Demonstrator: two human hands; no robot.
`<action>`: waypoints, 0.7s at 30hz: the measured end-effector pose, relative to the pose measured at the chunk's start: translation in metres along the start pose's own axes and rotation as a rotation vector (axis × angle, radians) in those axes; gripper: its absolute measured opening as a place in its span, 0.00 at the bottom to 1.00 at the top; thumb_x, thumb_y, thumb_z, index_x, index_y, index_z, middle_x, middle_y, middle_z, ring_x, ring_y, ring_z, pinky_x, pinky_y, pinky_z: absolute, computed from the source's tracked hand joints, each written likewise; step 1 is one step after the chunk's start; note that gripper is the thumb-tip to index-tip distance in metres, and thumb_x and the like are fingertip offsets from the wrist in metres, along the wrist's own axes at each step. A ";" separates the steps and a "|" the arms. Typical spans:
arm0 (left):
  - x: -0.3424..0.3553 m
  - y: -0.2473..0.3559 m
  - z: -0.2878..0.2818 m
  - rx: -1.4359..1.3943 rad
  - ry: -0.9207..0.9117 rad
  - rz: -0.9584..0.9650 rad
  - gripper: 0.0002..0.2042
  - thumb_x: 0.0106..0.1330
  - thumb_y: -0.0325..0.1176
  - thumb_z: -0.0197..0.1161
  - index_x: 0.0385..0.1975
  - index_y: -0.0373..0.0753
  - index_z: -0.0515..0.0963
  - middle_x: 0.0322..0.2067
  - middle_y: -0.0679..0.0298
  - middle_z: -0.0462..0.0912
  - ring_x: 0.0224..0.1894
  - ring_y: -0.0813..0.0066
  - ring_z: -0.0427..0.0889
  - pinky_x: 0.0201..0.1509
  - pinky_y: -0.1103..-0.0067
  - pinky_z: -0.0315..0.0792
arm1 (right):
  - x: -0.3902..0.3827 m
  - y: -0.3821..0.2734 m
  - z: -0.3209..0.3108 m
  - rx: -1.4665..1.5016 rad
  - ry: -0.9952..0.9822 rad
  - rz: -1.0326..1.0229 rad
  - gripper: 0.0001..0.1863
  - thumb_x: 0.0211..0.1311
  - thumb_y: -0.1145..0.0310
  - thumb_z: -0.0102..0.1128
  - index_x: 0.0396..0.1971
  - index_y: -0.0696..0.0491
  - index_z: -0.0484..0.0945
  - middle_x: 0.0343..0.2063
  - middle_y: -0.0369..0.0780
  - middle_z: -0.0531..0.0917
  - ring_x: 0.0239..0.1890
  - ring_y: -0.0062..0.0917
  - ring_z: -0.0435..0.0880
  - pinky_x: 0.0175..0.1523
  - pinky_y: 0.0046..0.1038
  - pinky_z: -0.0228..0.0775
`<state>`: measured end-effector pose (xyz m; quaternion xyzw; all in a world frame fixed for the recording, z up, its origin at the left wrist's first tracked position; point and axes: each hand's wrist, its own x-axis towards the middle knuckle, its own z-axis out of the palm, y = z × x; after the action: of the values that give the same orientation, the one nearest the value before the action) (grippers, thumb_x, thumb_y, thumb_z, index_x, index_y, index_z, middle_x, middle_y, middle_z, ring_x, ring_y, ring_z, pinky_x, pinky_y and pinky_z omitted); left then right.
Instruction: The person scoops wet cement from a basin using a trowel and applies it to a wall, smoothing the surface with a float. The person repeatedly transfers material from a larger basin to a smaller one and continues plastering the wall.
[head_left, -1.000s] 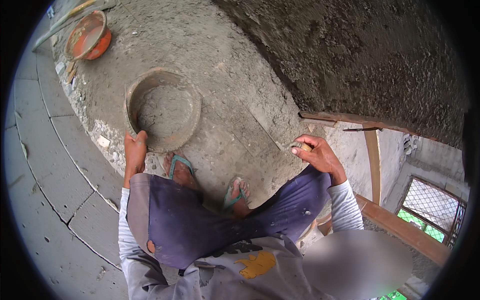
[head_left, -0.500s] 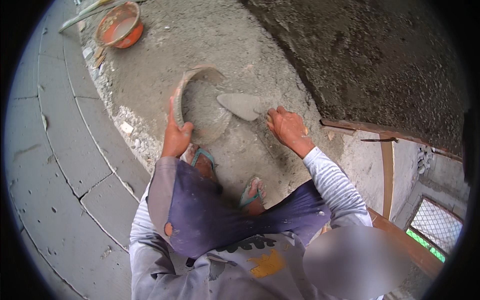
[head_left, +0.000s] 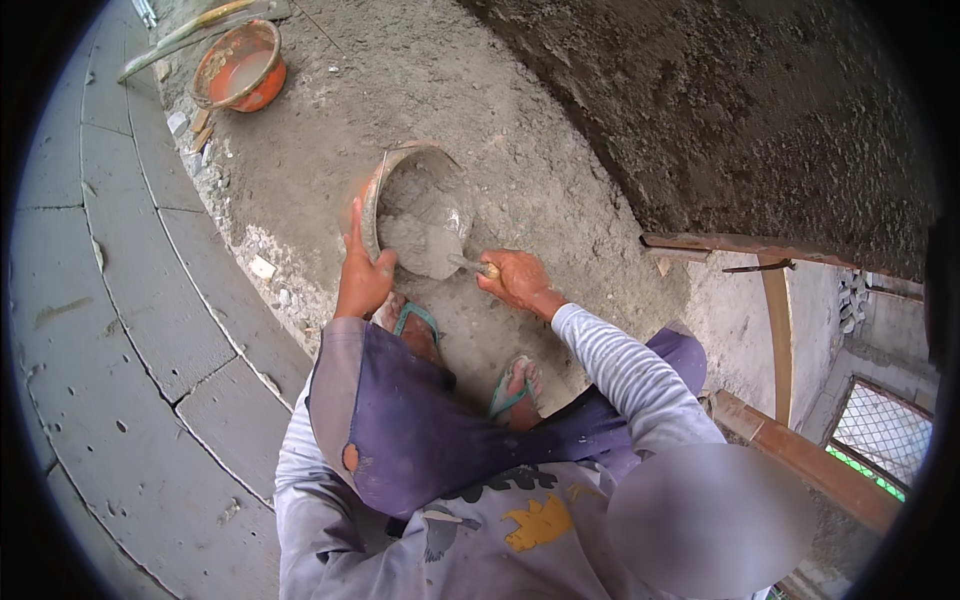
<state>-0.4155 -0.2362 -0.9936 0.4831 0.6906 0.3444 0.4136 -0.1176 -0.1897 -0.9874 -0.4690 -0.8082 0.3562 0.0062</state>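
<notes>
My left hand (head_left: 362, 278) grips the near left rim of an orange bucket (head_left: 373, 205), thumb at the rim and fingers along the outer wall. The bucket is tilted, its mouth turned to the right. Wet grey mortar (head_left: 408, 200) lies inside. My right hand (head_left: 524, 282) is closed round the wooden handle of a trowel (head_left: 440, 252). The trowel's mortar-coated blade reaches into the bucket's mouth, against the mortar. How deep its tip goes is hard to tell.
An orange basin (head_left: 262, 90) holding greyish water stands at the far left, by a long-handled tool (head_left: 190, 32). Grey blocks (head_left: 140, 330) run along the left. A dark, rough mortar surface (head_left: 740, 120) fills the upper right. My sandalled feet (head_left: 515, 392) are close below the bucket.
My right hand has moved left and slightly down, bringing the trowel blade from beside the bucket into its mouth. My left hand stays on the rim; the bucket's mouth is turned more into view.
</notes>
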 end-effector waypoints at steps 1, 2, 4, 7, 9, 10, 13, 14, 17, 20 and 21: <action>0.004 0.001 0.002 0.005 0.001 -0.001 0.48 0.68 0.23 0.58 0.87 0.51 0.43 0.80 0.44 0.63 0.83 0.32 0.54 0.81 0.61 0.60 | -0.002 0.007 0.001 0.008 0.029 0.032 0.16 0.70 0.53 0.68 0.47 0.49 0.85 0.39 0.46 0.89 0.43 0.49 0.88 0.48 0.50 0.78; 0.008 0.002 -0.001 -0.074 0.002 -0.035 0.47 0.67 0.22 0.57 0.87 0.49 0.44 0.79 0.45 0.64 0.81 0.38 0.58 0.80 0.64 0.61 | -0.001 0.014 0.002 0.010 0.067 0.030 0.17 0.70 0.52 0.68 0.47 0.49 0.85 0.39 0.46 0.89 0.43 0.48 0.88 0.48 0.50 0.78; 0.006 -0.002 -0.002 -0.249 -0.020 -0.119 0.47 0.66 0.19 0.56 0.87 0.45 0.46 0.77 0.48 0.68 0.78 0.51 0.68 0.78 0.69 0.63 | -0.010 0.012 -0.011 0.002 0.129 0.055 0.18 0.71 0.50 0.68 0.47 0.50 0.85 0.39 0.45 0.89 0.42 0.48 0.88 0.47 0.49 0.79; 0.002 0.000 -0.008 -0.358 -0.037 -0.217 0.45 0.66 0.17 0.53 0.86 0.40 0.48 0.74 0.55 0.71 0.70 0.65 0.74 0.75 0.73 0.65 | -0.036 0.008 -0.041 -0.029 0.223 0.092 0.19 0.70 0.48 0.69 0.45 0.50 0.86 0.37 0.44 0.89 0.41 0.47 0.88 0.47 0.48 0.79; 0.003 0.010 -0.006 -0.375 -0.042 -0.196 0.44 0.66 0.16 0.53 0.86 0.40 0.49 0.74 0.55 0.71 0.70 0.65 0.74 0.75 0.73 0.65 | -0.068 0.007 -0.077 -0.043 0.180 0.104 0.19 0.70 0.48 0.70 0.44 0.50 0.86 0.35 0.43 0.88 0.39 0.45 0.88 0.45 0.46 0.79; 0.002 0.014 -0.008 -0.374 -0.032 -0.192 0.44 0.66 0.16 0.52 0.86 0.40 0.49 0.73 0.55 0.71 0.70 0.64 0.74 0.75 0.73 0.66 | -0.086 0.007 -0.096 -0.040 0.152 0.099 0.19 0.70 0.48 0.70 0.44 0.50 0.86 0.34 0.42 0.87 0.37 0.44 0.88 0.44 0.45 0.79; -0.001 0.020 -0.008 -0.382 -0.008 -0.226 0.42 0.67 0.17 0.53 0.84 0.38 0.53 0.72 0.55 0.73 0.68 0.65 0.75 0.74 0.74 0.66 | -0.143 0.030 -0.151 0.181 -0.099 0.240 0.22 0.72 0.45 0.70 0.43 0.51 0.86 0.27 0.36 0.84 0.30 0.26 0.84 0.38 0.35 0.77; 0.000 0.023 -0.007 -0.383 -0.009 -0.244 0.41 0.67 0.17 0.53 0.84 0.38 0.53 0.72 0.55 0.73 0.68 0.65 0.75 0.74 0.74 0.66 | -0.159 0.039 -0.168 0.312 -0.174 0.315 0.23 0.73 0.44 0.69 0.43 0.51 0.86 0.25 0.33 0.82 0.28 0.21 0.81 0.37 0.31 0.76; 0.000 0.013 -0.003 -0.364 0.009 -0.236 0.40 0.66 0.18 0.54 0.83 0.36 0.55 0.70 0.55 0.75 0.67 0.65 0.76 0.73 0.74 0.67 | -0.188 0.075 -0.207 0.387 -0.118 0.746 0.22 0.76 0.47 0.67 0.46 0.53 0.86 0.27 0.36 0.84 0.28 0.26 0.84 0.36 0.33 0.79; 0.000 0.005 -0.001 -0.321 0.030 -0.179 0.39 0.66 0.19 0.55 0.82 0.35 0.56 0.69 0.55 0.76 0.66 0.65 0.77 0.72 0.74 0.68 | -0.203 0.150 -0.237 -0.538 0.228 0.631 0.20 0.76 0.51 0.65 0.51 0.53 0.86 0.33 0.50 0.91 0.34 0.46 0.92 0.40 0.40 0.84; -0.004 -0.010 -0.007 -0.269 0.042 -0.228 0.37 0.68 0.20 0.56 0.80 0.34 0.59 0.68 0.55 0.76 0.66 0.64 0.77 0.72 0.74 0.67 | -0.198 0.134 -0.247 -0.489 0.342 0.579 0.19 0.76 0.52 0.65 0.52 0.52 0.86 0.35 0.52 0.91 0.36 0.48 0.92 0.40 0.43 0.84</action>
<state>-0.4249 -0.2432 -0.9982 0.3344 0.6971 0.3946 0.4965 0.1790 -0.1588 -0.8167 -0.7170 -0.6910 0.0577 -0.0717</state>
